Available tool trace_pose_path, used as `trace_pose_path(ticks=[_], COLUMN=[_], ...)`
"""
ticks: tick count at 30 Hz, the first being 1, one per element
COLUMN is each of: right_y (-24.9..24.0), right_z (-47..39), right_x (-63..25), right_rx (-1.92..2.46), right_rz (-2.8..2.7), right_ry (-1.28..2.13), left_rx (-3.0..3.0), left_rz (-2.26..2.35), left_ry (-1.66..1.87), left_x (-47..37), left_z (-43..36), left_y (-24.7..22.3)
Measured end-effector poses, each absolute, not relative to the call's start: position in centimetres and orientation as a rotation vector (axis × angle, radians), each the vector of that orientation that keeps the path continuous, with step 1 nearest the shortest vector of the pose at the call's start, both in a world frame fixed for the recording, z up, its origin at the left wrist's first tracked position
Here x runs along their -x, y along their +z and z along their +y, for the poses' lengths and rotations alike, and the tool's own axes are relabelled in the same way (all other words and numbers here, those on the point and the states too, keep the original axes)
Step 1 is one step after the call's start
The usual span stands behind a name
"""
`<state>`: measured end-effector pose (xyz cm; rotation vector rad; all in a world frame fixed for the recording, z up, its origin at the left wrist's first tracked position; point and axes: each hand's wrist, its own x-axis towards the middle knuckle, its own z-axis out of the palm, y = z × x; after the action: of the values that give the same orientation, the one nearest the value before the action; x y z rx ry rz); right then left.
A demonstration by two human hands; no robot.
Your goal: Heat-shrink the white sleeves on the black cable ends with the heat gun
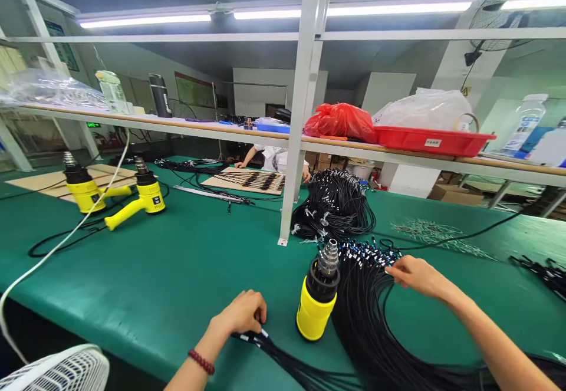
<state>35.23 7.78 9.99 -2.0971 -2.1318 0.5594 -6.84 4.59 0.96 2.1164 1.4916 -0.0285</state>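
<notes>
My left hand point(246, 313), with a dark red bead bracelet on its wrist, is closed at the ends of a small bunch of black cables point(283, 352) on the green table. On the right, my right hand point(411, 273) pinches at the edge of a large bundle of black cables point(360, 302), whose ends carry white and blue tips; what lies between the fingers is too small to make out. A yellow heat gun point(316, 305) stands upright between my hands, nozzle up, beside the large bundle.
Two more yellow heat guns point(150, 195) stand at the left near a white cord. A white post point(294, 190) rises mid-table under a shelf point(247, 133). Behind it lies a coiled cable heap point(338, 202). A person point(276, 156) sits across. A white fan point(66, 370) is lower left.
</notes>
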Motion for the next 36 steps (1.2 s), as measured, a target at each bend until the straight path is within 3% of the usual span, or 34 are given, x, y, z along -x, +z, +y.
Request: trace_pose_path(ticks=[5,10,18,23,27,31,36], right_y=[10.6,12.2,18.4,21.2,21.9,21.6,21.0], right_z=[7.2,6.8,1.7,-3.7,-4.7,-3.2,-1.4], right_x=[-34.3,-33.9,-29.6,-23.2,-21.5,-22.1,-22.5], right_rx=[1.91,1.829,1.534,1.245,1.172,1.175,1.285], right_rz=[-2.191,-2.107,-1.919,-2.178,-2.321,-2.125,-2.052], right_ry=[0.677,0.685,0.54,0.586,0.825,0.934,0.681], left_rx=[-2.152,-2.225,-2.353,-2.641,-2.728,-2.685,-2.635], left_rz=[1.402,1.344,1.226,1.094,1.02,1.035,1.281], left_ry=[-0.15,-0.109,0.159,0.416,0.602,0.711,0.702], left_x=[6.1,7.7,8.0,3.5,1.0,-0.4,-1.1], left_z=[3.9,3.6,-0.4,-2.3,-1.9,-0.6,1.0], left_y=[0.2,2.3,15.0,21.1,22.7,22.9,22.4])
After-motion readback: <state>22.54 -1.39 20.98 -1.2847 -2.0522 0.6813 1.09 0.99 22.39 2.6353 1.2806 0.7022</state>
